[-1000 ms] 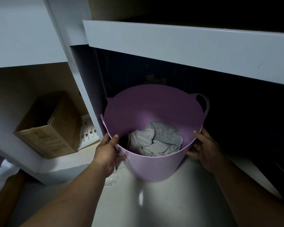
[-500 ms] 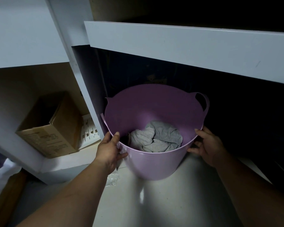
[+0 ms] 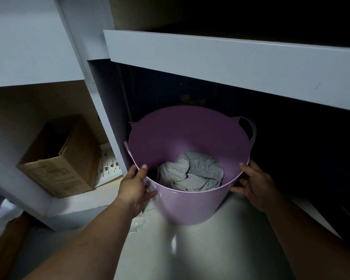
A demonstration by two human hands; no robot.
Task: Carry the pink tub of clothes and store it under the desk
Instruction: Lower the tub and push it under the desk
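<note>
Setting: a dim interior with a pale glossy floor (image 3: 190,259) and white furniture. At far left, one open shelf compartment (image 3: 77,207) held one brown cardboard box (image 3: 57,158), its top flaps open and its printing too small to read, and beside it one white slotted item (image 3: 109,164), partly hidden behind the upright white panel (image 3: 107,118). One scrap of clear plastic (image 3: 137,225) lay on the floor by the tub's base. One pink tub (image 3: 190,205), one, stood on the floor at the mouth of the dark recess beneath the counter (image 3: 230,63), its far side under the counter's edge; one loop handle was plain at upper right, the opposite one only partly visible. Contents: grey clothes (image 3: 192,172), crumpled, number of garments indeterminate. Left hand (image 3: 133,188): fingers wrapped on the tub's left rim and wall, thumb over the rim. Right hand (image 3: 255,186): fingers spread and pressed against the tub's right wall below the rim. The recess behind was black, contents indistinct. Both forearms cut off at the lower edge.
</note>
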